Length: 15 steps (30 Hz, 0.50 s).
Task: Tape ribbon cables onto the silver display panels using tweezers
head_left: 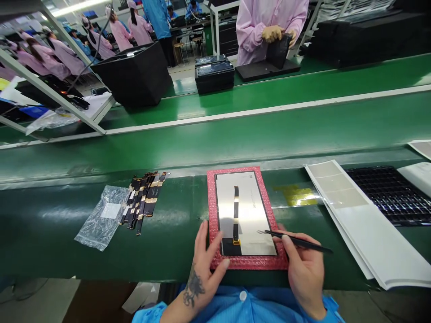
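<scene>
Lying on a red bubble sheet (212, 211) on the worktop (168, 237): screen panel (252, 211). Left hand (205, 269) is resting at the sheet's near-left corner, grip wide; right hand (305, 269) is pinching tweezers (296, 241) over the panel.

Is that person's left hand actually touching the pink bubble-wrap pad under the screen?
Touching. The head view shows the left hand with its thumb lying on the lower left corner of the pink bubble-wrap pad.
</scene>
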### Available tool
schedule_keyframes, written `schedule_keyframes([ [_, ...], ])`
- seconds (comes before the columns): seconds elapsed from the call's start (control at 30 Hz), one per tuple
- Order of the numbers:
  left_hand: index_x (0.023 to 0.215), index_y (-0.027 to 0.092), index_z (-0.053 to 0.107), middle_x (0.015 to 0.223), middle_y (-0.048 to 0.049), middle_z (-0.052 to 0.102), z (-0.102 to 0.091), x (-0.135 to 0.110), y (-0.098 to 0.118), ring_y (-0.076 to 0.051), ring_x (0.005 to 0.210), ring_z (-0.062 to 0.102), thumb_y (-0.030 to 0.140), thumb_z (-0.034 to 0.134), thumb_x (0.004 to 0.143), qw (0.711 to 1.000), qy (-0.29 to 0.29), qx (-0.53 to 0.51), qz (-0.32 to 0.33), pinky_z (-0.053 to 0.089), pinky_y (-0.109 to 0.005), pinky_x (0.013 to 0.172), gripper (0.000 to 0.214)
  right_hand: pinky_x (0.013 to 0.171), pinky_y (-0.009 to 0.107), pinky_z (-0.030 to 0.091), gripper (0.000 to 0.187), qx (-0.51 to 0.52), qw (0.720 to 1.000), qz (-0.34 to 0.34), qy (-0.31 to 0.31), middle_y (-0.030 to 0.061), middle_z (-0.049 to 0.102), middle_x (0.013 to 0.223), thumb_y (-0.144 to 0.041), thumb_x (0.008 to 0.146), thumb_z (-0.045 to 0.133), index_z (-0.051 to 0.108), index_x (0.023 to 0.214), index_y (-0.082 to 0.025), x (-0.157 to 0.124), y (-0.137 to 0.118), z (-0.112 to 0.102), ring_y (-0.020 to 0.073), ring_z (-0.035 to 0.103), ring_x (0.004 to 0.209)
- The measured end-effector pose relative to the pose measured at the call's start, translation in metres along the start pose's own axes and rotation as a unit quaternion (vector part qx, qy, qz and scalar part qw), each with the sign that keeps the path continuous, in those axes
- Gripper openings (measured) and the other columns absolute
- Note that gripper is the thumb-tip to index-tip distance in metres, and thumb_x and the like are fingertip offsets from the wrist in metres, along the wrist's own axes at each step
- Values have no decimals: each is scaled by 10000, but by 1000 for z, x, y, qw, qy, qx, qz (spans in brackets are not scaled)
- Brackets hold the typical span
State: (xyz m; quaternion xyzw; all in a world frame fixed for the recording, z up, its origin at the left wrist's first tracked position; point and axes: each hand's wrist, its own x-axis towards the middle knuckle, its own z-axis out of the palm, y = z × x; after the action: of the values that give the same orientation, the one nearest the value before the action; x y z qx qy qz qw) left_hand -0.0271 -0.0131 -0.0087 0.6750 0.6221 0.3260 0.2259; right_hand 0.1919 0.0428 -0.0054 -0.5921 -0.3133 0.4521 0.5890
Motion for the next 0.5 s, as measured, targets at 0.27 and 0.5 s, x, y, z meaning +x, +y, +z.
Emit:
schedule_keyframes([
  [0.27,1364,303,490,1389,-90,510,-7,2,8,-288,1113,616,383,618,809,816,-4,-477,-327,552,-442,877,575,628,260,580,316,23,994,77,-68,32,696,844,-425,691,784,614,843,-206,-9,7,2,164,654,651],
  [0.5,887,225,754,882,-73,746,-49,61,9,-316,855,697,297,810,561,801,-6,-483,-353,530,-484,869,339,855,394,560,266,89,968,164,-166,-8,636,732,-446,736,735,607,803,-222,-11,-7,42,138,579,571],
])
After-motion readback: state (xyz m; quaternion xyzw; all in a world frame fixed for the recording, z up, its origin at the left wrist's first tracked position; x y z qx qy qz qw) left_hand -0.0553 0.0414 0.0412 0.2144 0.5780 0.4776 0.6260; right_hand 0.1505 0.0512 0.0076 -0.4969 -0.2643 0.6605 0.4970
